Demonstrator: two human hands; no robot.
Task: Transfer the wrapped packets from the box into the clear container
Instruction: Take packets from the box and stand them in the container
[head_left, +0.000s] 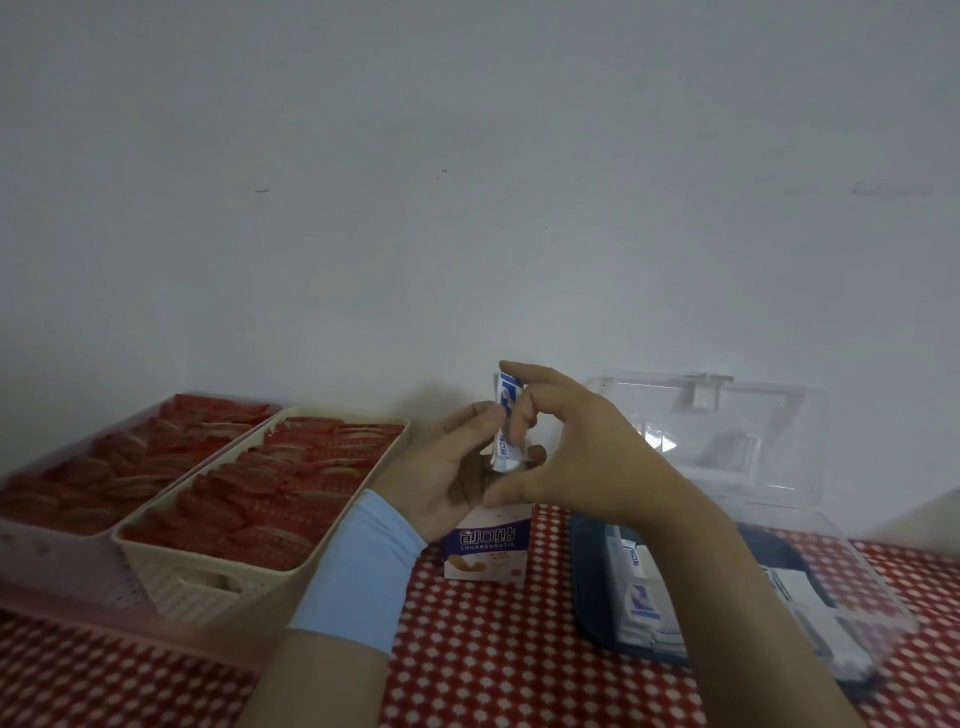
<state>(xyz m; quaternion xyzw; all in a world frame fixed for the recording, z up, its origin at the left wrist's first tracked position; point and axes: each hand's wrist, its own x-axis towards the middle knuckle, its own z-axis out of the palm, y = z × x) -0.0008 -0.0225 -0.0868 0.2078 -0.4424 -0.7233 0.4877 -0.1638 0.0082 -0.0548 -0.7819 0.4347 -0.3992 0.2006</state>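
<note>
Above box (488, 551), packets (505, 426) pinched btwn both hands

1. With the box (488, 545) as the dial's centre, both hands, left hand (441, 473) and right hand (576, 457), hold packets (506, 423) directly above it, blocking its mouth.
2. 9 o'clock: the cream basket (171, 566) stands near, the left forearm crossing the gap.
3. 9 to 10: the pink basket (47, 551) touches the cream one, walling that side.
4. 3 o'clock: the clear container (878, 592) sits on a dark tray (589, 603); a narrow strip of checked cloth (493, 654) stays free between.
5. 2 o'clock: the raised lid (727, 415) bars the container's far side; the right forearm crosses its near-left part.
6. 12: the wall (467, 208) stands behind.
7. 6 o'clock: open cloth between the forearms.
</note>
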